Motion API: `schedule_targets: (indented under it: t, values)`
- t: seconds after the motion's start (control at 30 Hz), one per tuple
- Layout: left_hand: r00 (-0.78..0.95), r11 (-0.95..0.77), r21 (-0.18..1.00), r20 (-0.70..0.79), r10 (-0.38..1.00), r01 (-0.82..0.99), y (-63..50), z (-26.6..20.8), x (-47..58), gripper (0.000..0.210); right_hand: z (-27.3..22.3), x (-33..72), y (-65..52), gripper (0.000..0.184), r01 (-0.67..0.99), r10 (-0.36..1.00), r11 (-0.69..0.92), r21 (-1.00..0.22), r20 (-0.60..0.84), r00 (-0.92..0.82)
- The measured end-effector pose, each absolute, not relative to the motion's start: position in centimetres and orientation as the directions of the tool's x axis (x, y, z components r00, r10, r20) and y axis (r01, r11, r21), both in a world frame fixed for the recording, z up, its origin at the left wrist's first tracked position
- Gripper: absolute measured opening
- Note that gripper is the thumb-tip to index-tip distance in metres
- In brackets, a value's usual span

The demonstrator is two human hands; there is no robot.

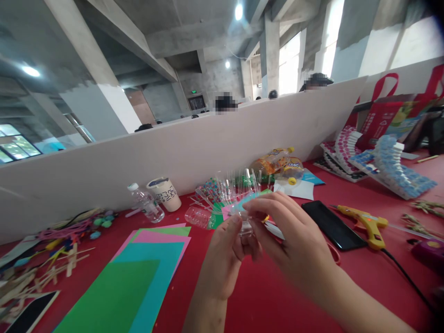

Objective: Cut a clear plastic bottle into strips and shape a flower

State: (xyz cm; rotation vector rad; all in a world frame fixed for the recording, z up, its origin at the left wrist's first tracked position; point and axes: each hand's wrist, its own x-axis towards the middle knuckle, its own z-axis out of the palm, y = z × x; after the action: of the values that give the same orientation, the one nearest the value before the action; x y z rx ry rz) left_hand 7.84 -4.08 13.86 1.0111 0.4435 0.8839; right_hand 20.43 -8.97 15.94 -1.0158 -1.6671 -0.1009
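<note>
My left hand [224,252] is closed around the neck end of a cut clear plastic bottle [246,226]. The bottle's wall is slit into thin strips [239,185] that fan upward and outward, away from me. My right hand [294,236] reaches across from the right, its thumb and bent fingers closed at the base of the strips. Both hands are above the red table, and the right one hides part of the bottle. Just beyond lies another clear bottle piece [199,216] on its side.
Coloured paper sheets [138,273] lie at left, beside craft sticks [71,261]. A water bottle [147,203] and paper cup [166,194] stand near the white partition [104,175]. At right are a black phone [333,224], a yellow glue gun [367,222] and drink bottles [274,159].
</note>
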Motion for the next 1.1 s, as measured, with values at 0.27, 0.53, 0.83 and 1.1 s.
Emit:
schedule_targets:
  t: [0.27, 0.53, 0.83, 1.1]
  values:
    - [0.541, 0.142, 0.908, 0.105, 0.834, -0.395, -4.0, 13.7, 7.7, 0.026, 16.2, 20.2, -9.0, 0.028, 0.723, 0.512, 0.618, -0.308, 0.856, -0.072]
    - [0.554, 0.173, 0.877, 0.120, 0.824, -0.448, -4.0, 13.7, 7.7, 0.028, 15.6, 20.3, -8.6, 0.023, 0.712, 0.521, 0.618, -0.333, 0.852, -0.055]
    - [0.527, 0.250, 0.869, 0.015, 0.850, -0.427, -4.1, 13.8, 8.1, 0.032, 14.6, 20.1, -7.4, 0.024, 0.775, 0.525, 0.560, -0.294, 0.849, -0.057]
    - [0.508, 0.284, 0.869, -0.044, 0.860, -0.406, -4.0, 13.7, 8.2, 0.034, 13.8, 20.1, -6.7, 0.024, 0.790, 0.530, 0.544, -0.284, 0.846, -0.061]
